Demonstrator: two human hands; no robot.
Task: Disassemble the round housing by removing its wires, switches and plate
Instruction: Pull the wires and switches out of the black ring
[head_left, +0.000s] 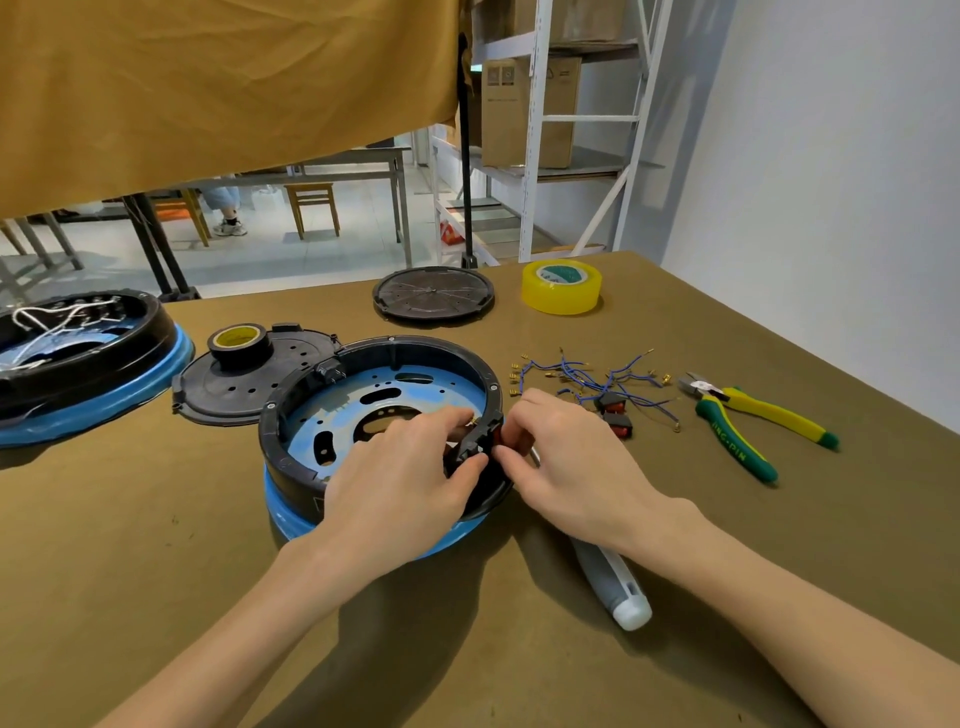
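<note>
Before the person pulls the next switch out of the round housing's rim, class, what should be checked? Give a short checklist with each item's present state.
1. Left hand steadies the round housing, fingers inside the rim: ok.
2. Right hand pinches the red switch at the rim from outside: ok.
3. Wires off this switch: cannot tell, fingers hide its terminals.
4. Removed wires and loose switches lie clear on the table: ok.
5. Pliers lie to the right on the table: ok.
6. Blue plate out of the housing: not ok, not yet removed.

A workshop: metal shelving (535, 130) with cardboard boxes (527, 111), pliers (753, 421) on a covered workbench (156, 519).
</note>
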